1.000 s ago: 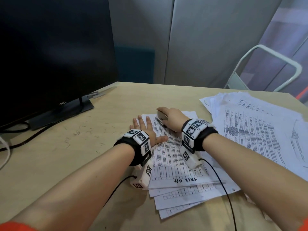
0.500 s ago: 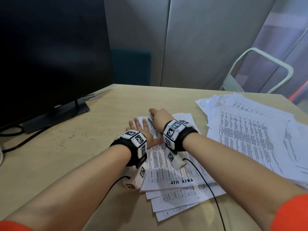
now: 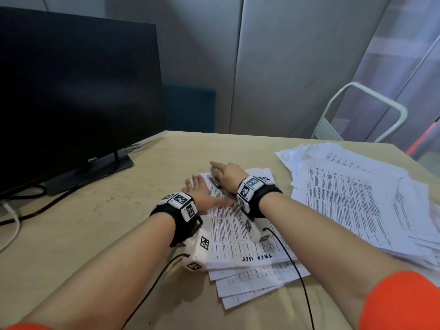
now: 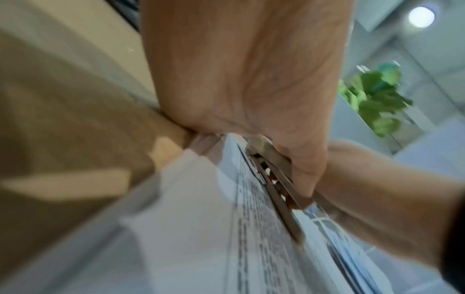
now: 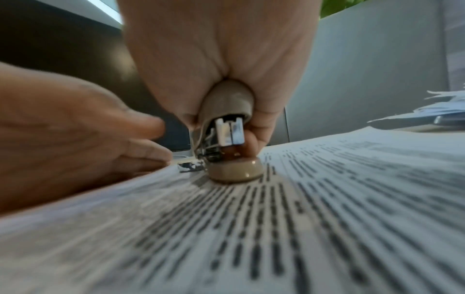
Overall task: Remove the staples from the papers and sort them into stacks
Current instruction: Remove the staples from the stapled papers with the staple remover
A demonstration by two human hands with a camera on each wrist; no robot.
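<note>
A light wooden tabletop (image 3: 100,234) carries everything in view. A dark monitor (image 3: 71,96) is set along its left edge, with its stand and cables on the wood beneath it. A broad, loosely spread heap of printed sheets (image 3: 352,201) is spread toward the right edge, reaching the far right corner. Beyond that corner a white metal frame (image 3: 371,110) is seen, off the table.

Near the middle of the tabletop, toward the near edge, a smaller fanned stack of papers (image 3: 240,246) is laid, well apart from the monitor and just beside the large heap. Handwriting is visible on the bottom margin of its top sheet.

The left hand (image 3: 202,195) is laid flat on the far left part of this stack, fingers straight and pressed onto the paper, holding nothing. The right hand (image 3: 228,173) is placed just beside it at the far end of the stack, its fingers curled tightly around a beige stapler-like tool (image 5: 226,127). The tool is held with its rounded rear base resting on the printed page and its metal nose (image 4: 274,187) directed at the far left corner of the top sheet. Whether a staple is caught there cannot be told.

Black bands with white marker blocks are worn on both wrists, and thin black cables are trailed from them toward the near edge.
</note>
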